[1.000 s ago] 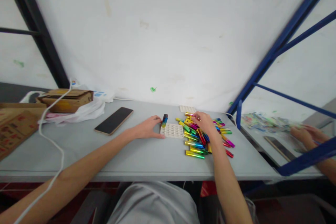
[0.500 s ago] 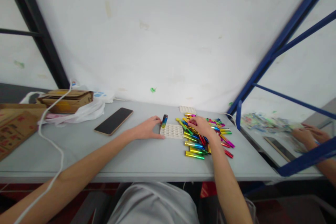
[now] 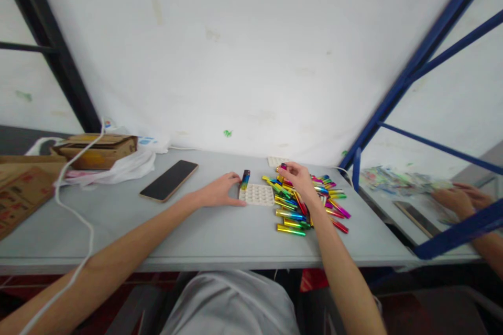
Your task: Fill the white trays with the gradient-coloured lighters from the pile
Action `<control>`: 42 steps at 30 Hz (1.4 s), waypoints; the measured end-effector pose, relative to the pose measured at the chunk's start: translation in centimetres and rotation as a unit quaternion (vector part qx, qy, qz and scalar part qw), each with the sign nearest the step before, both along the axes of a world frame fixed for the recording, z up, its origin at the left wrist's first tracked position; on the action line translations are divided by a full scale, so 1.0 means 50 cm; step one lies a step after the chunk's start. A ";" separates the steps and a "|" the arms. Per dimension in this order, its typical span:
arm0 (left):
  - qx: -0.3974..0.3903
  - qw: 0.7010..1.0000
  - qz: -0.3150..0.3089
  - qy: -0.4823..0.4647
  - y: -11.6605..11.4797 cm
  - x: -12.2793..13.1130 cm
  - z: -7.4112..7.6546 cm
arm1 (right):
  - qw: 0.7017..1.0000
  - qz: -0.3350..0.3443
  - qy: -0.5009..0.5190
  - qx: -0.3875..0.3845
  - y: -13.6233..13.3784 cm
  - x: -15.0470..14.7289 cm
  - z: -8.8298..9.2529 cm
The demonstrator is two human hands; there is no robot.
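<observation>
A white tray (image 3: 257,194) with rows of small round cells lies flat on the table. One shiny blue-and-gold tube (image 3: 244,180) stands upright at its back left corner. My left hand (image 3: 220,191) rests at the tray's left edge, thumb and fingers spread apart, fingertips beside the upright tube and thumb by the near corner. To the right is a loose pile of shiny metallic tubes (image 3: 291,214) in gold, green, blue, red and purple. Over the pile's back edge, my right hand (image 3: 299,178) pinches a short purple-and-gold tube (image 3: 282,167).
A second white tray (image 3: 277,160) lies by the wall. Left are a dark phone (image 3: 170,180), cardboard boxes (image 3: 98,152), a plastic bag (image 3: 129,166) and a white cable (image 3: 74,213). Blue metal framing (image 3: 393,97) borders the right; beyond it, another person's hands (image 3: 458,200) are over a neighbouring table.
My right hand has lifted from the pile and moved slightly back and left, with a purple-and-gold tube now in its fingers. My left hand and the upright tube stay in place.
</observation>
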State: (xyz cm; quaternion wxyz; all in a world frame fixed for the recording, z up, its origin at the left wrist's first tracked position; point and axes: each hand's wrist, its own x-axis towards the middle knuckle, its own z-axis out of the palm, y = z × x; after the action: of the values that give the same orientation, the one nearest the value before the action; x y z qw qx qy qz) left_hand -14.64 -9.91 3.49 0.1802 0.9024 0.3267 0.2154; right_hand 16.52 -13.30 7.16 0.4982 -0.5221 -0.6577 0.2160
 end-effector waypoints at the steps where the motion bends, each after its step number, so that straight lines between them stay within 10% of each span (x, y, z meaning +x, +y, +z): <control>1: 0.003 1.000 -0.001 0.000 0.000 0.000 0.000 | 0.999 0.024 0.045 -0.010 -0.002 -0.007 0.001; 10: -0.009 1.000 0.003 0.010 -0.002 0.001 0.005 | 0.953 0.178 0.205 -0.133 -0.032 -0.090 0.007; 26: -0.013 1.000 0.002 0.026 0.001 -0.001 0.007 | 0.999 -0.031 0.002 0.009 -0.012 -0.131 -0.044; 42: -0.003 1.000 -0.003 0.017 0.004 -0.001 0.008 | 0.991 0.093 -0.071 0.064 -0.014 -0.130 -0.049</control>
State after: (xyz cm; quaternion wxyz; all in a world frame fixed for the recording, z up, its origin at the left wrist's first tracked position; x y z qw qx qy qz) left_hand -14.70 -9.73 3.87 0.1778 0.9064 0.3279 0.1982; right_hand 10.03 -14.01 4.72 0.4604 -0.4397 -0.7496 0.1812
